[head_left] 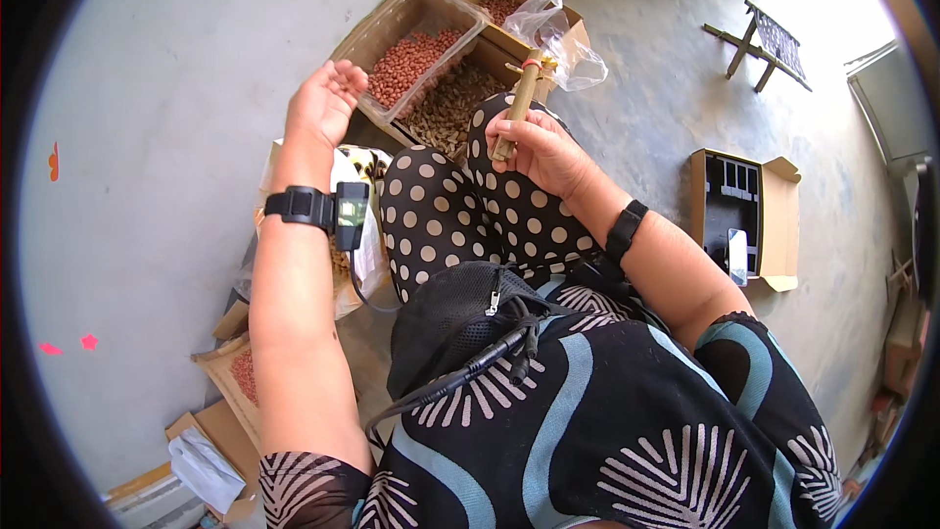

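My right hand [543, 152] is closed round the lower end of a bamboo clamp [523, 103], which looks like a split stick tied with red near its top. It points up and away over my knee. My left hand [328, 103] is raised beside the near left side of a clear plastic bin [470, 22], with its fingers loosely bent and apart; I see nothing in it. Red-skinned shelled peanuts [411, 64] fill part of the bin. Below its near right edge, a cardboard box holds tan peanut shells [446, 118].
Another cardboard box [578, 31] stands behind, with a clear plastic bag [548, 24] over its side. Bags lie by my left knee. On the floor at right are an open box with black lining [697, 196] and a small folding stool [774, 44]. The wall [147, 137] borders the left.
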A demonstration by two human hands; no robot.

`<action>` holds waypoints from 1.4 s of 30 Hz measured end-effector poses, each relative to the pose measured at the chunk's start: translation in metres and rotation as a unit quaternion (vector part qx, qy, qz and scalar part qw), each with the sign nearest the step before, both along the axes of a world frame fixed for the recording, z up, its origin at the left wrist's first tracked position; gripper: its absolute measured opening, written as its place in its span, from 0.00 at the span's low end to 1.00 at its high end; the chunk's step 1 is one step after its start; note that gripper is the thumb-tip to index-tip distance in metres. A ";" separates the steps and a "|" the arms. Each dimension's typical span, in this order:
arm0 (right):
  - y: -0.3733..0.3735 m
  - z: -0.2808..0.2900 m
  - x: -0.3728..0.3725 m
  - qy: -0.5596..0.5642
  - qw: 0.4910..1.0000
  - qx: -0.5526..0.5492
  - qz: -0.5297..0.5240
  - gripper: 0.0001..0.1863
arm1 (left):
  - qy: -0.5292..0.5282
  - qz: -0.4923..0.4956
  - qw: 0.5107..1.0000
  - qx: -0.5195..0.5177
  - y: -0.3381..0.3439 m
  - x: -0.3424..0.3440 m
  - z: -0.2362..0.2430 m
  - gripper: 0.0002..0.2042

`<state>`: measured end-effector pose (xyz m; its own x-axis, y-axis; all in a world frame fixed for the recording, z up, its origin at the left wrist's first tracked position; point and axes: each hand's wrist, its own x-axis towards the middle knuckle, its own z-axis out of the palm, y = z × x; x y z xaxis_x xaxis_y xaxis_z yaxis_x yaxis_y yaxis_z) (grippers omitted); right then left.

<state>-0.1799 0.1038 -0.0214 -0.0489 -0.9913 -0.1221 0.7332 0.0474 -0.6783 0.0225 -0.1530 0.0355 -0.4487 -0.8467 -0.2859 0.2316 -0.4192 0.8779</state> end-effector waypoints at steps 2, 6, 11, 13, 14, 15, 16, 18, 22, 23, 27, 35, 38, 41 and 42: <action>0.000 0.002 0.001 0.004 1.000 0.003 0.001 0.08 | 0.024 -0.038 0.999 0.027 0.011 0.009 -0.016 0.13; -0.003 0.000 -0.001 -0.005 1.000 0.008 0.009 0.08 | -0.005 -0.051 0.995 0.081 0.038 0.004 -0.032 0.18; -0.002 0.000 -0.003 0.004 1.000 0.007 0.004 0.08 | -0.001 -0.081 0.992 0.097 0.052 0.004 -0.035 0.19; -0.001 -0.002 -0.010 0.001 1.000 -0.005 -0.010 0.08 | -0.014 -0.102 0.989 0.110 0.058 0.000 -0.039 0.20; -0.001 -0.002 -0.012 0.002 1.000 -0.009 -0.011 0.08 | -0.033 -0.108 0.987 0.112 0.057 0.002 -0.051 0.19; -0.001 -0.002 -0.012 -0.003 1.000 -0.008 -0.012 0.08 | -0.047 -0.130 0.982 0.131 0.060 0.005 -0.063 0.19; 0.000 -0.002 -0.014 -0.006 1.000 -0.006 -0.014 0.08 | -0.061 -0.154 0.975 0.149 0.061 0.007 -0.075 0.19; 0.004 -0.001 -0.019 -0.015 0.999 0.007 -0.032 0.09 | -0.123 -0.152 0.968 0.160 0.076 -0.011 -0.084 0.17; 0.005 0.000 -0.018 -0.010 1.000 -0.001 -0.023 0.08 | 0.039 -0.200 0.973 0.108 0.042 -0.048 -0.048 0.16; 0.004 0.001 -0.016 -0.009 1.000 -0.005 -0.012 0.08 | 0.103 -0.202 0.972 0.056 0.021 -0.061 -0.024 0.17; 0.007 -0.003 -0.021 0.007 1.000 -0.011 -0.017 0.09 | 0.056 -0.052 0.997 0.010 0.018 -0.131 0.103 0.20; 0.004 -0.003 -0.013 0.023 0.999 -0.022 0.003 0.09 | -0.009 -0.138 0.984 -0.110 0.004 -0.033 0.053 0.13; 0.005 -0.001 -0.014 0.012 1.000 -0.017 -0.003 0.09 | -0.031 -0.105 0.990 -0.091 0.038 0.017 0.031 0.11; 0.001 -0.007 -0.011 0.017 1.000 -0.009 -0.013 0.12 | -0.044 -0.013 0.997 -0.064 0.057 0.078 0.014 0.09; 0.000 -0.012 -0.010 0.021 1.000 -0.012 -0.018 0.12 | -0.042 0.034 0.997 -0.055 0.061 0.098 0.006 0.09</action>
